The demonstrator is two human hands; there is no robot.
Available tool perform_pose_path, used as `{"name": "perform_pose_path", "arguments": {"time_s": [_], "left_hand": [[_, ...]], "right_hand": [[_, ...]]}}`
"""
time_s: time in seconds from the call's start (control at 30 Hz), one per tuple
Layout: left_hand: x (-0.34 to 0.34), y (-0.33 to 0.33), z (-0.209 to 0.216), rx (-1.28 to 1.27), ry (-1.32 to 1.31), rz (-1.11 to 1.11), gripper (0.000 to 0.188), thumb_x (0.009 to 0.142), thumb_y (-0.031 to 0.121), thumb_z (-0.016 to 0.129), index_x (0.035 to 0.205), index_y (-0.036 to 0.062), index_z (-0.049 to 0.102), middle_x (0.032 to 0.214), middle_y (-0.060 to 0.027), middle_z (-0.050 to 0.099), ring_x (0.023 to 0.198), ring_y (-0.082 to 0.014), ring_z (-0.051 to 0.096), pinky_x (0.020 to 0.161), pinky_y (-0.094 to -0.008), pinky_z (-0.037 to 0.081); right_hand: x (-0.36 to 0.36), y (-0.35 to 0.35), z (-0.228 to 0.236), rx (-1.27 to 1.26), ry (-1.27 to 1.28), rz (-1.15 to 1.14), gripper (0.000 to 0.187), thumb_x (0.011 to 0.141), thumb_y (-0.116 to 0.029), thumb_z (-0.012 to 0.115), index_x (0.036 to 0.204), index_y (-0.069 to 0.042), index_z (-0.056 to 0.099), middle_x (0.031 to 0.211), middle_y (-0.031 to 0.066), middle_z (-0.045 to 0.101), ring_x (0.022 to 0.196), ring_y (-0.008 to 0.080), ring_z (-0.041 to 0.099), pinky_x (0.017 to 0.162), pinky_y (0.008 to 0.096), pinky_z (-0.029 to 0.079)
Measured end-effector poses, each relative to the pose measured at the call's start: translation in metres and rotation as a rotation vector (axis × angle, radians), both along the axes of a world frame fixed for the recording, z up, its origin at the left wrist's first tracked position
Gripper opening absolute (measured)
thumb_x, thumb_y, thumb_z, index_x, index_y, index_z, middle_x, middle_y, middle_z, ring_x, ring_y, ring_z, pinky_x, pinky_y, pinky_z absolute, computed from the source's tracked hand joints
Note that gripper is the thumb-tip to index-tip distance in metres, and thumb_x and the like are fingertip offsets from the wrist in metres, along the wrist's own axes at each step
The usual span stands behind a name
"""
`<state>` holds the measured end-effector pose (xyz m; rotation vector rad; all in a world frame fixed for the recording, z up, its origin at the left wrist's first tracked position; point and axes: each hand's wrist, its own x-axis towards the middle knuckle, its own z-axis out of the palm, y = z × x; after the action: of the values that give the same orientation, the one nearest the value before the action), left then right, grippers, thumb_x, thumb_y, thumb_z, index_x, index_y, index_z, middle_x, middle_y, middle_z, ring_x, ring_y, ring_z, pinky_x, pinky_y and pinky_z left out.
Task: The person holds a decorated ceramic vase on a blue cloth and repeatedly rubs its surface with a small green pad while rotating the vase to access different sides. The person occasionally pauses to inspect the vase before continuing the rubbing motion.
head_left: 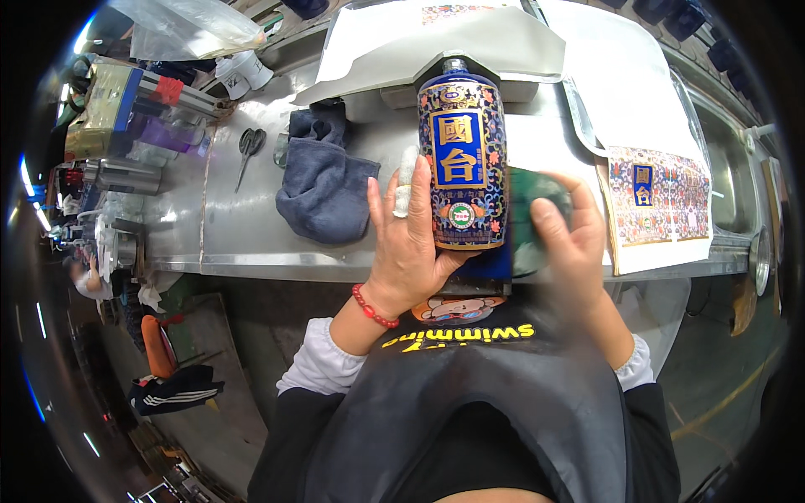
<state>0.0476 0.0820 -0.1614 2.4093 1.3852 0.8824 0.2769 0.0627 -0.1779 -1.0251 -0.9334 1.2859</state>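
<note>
A dark blue bottle (462, 172) with a colourful floral pattern and gold-framed panel lies in front of me, its neck pointing away. My left hand (404, 243) grips its left side near the base, the fingers along the side and the thumb by the bottom. White wrapping (403, 194) covers one finger, and a red bead bracelet circles that wrist. In my right hand (574, 230), partly blurred, is a green pad (526, 220) against or close beside the bottle's right side; the exact contact is hidden.
Left of the bottle are a grey-blue cloth (325, 194) and black-handled scissors (248, 152). Patterned printed sheets (658, 201) lie at the right, before a metal sink (728, 176). White paper (511, 38) spreads behind the bottle. The metal table's front edge (277, 270) runs close to me.
</note>
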Motion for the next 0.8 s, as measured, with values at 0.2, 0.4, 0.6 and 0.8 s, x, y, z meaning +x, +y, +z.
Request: {"name": "perform_pose_path", "arguments": {"time_s": [0.2,0.4,0.6,0.8], "left_hand": [[0.003,-0.005,0.008,0.099,0.123,0.003,0.112,0.082,0.05,0.082,0.163,0.0002,0.023,0.155,-0.0238,0.042,0.142,-0.0453,0.038,0.117,-0.0726,0.011],[-0.003,0.0,0.006,0.02,0.042,-0.025,0.115,0.085,0.053,0.078,0.16,-0.0083,0.017,0.152,-0.0248,0.048,0.141,-0.0417,0.047,0.12,-0.0692,0.007],[0.003,-0.003,0.013,0.035,0.098,-0.011,0.116,0.079,0.043,0.086,0.159,-0.0082,0.021,0.154,-0.0301,0.041,0.143,-0.0475,0.04,0.12,-0.0703,0.007],[-0.002,-0.002,0.006,0.02,0.076,-0.035,0.112,0.087,0.05,0.078,0.16,-0.0096,0.017,0.153,-0.0309,0.044,0.146,-0.0489,0.038,0.12,-0.07,0.006]], "right_hand": [[-0.011,0.0,0.016,-0.049,-0.297,-0.075,0.04,0.1,-0.009,0.066,0.137,0.001,0.058,0.114,0.0111,0.071,0.096,0.0133,0.066,0.087,0.0278,0.054],[-0.009,-0.009,0.011,0.112,-0.279,0.099,0.044,0.099,-0.008,0.066,0.141,0.002,0.056,0.12,0.0129,0.07,0.108,0.0156,0.065,0.094,0.0284,0.05],[-0.002,0.007,0.032,0.001,-0.479,-0.112,0.041,0.098,-0.009,0.065,0.136,0.004,0.058,0.118,0.0136,0.07,0.104,0.0159,0.066,0.092,0.0304,0.053],[-0.012,0.032,0.055,0.28,-0.587,0.124,0.042,0.097,-0.01,0.064,0.138,-0.001,0.059,0.109,0.0162,0.073,0.097,0.0161,0.069,0.088,0.0317,0.054]]}}
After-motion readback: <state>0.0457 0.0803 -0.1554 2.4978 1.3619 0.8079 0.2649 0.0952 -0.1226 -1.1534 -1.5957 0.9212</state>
